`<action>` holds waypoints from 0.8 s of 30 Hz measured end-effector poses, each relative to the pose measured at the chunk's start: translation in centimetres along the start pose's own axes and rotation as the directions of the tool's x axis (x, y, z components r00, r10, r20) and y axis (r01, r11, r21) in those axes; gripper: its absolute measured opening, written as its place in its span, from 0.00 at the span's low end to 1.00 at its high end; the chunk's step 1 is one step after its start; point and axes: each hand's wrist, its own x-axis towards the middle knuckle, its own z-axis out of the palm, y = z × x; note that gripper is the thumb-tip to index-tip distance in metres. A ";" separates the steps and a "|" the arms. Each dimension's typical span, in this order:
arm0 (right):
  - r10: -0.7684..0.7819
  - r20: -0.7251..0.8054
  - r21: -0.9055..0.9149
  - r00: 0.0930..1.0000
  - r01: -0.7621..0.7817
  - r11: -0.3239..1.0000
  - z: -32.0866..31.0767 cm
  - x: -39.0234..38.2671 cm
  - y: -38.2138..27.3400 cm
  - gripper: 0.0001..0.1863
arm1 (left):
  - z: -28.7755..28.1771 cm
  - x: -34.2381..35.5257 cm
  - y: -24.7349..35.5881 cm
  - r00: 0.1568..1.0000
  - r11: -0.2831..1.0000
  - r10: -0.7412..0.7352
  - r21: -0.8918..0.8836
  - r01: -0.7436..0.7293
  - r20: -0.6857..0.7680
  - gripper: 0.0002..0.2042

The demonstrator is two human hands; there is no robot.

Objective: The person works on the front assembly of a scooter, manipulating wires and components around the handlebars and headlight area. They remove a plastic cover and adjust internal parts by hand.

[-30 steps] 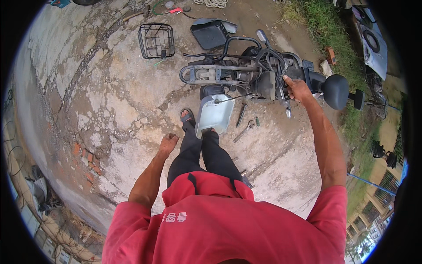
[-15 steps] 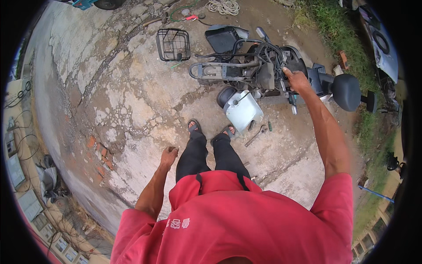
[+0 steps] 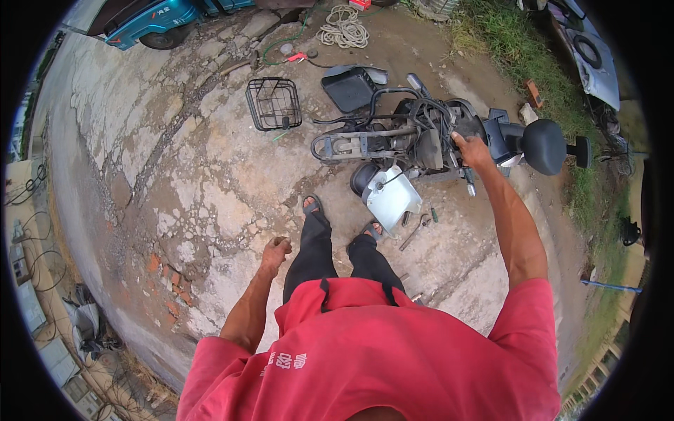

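Note:
My right hand (image 3: 473,151) is closed around the handlebar area of a partly stripped scooter (image 3: 430,144), with the thumb on top and the other fingers mostly hidden. Bare frame tubes and bundled cables show at the scooter's front, and a black seat (image 3: 544,146) is at its right end. My left hand (image 3: 276,250) hangs by my left leg with curled fingers; whether anything is inside cannot be seen. A white panel (image 3: 393,196) lies on the ground between my feet and the scooter, near a wrench (image 3: 415,232) and a green-handled screwdriver (image 3: 434,215).
Beyond my feet lie a black wire basket (image 3: 274,104), a black tray-like part (image 3: 349,90), a hammer (image 3: 239,64) and coiled rope (image 3: 342,28). A blue vehicle (image 3: 144,27) stands far left. Broken bricks (image 3: 177,286) lie on the cracked ground at left; grass (image 3: 519,49) edges the right.
My view has tilted up, bringing more of the blue vehicle into sight. My right hand stays on the handlebar. My left hand has shifted slightly, and my right foot sits a little farther right.

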 end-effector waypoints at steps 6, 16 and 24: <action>0.141 0.054 0.363 0.989 -0.151 0.920 -0.1 -0.8 -0.5 0.33 | -2.2 7.0 6.6 0.980 0.997 0.021 0.063 -0.034 0.198 0.22; 0.162 0.077 0.375 0.984 -0.179 0.910 -0.4 -1.0 -1.9 0.31 | 1.3 15.7 17.1 0.929 0.989 0.089 0.082 -0.127 0.359 0.15; 0.092 -0.002 0.220 0.996 -0.089 0.971 -0.7 -2.0 -4.1 0.31 | 8.0 26.5 17.2 0.882 0.949 0.281 0.027 -0.314 0.379 0.20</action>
